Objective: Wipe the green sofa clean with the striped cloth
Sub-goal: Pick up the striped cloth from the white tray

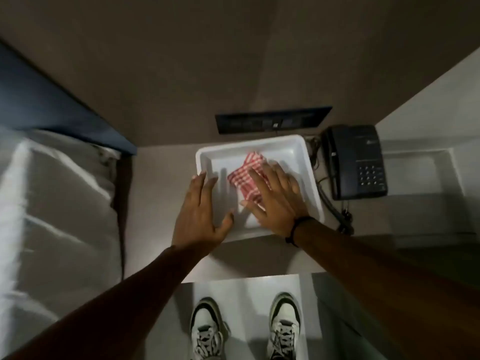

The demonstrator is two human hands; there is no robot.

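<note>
Cloth [246, 175] inside tray [309, 178] rim, under right hand [275, 201].

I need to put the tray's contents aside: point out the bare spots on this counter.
Free: the counter strip between the bed and white tray, under the left hand. Crowded: right of the tray, where the phone and its cord lie.

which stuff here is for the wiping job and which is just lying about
For the job: striped cloth, lying in the white tray; right hand flat on the cloth; left hand spread open at the tray's left edge.

Lying about: phone, dark wall panel, pillow. No green sofa in view.
</note>
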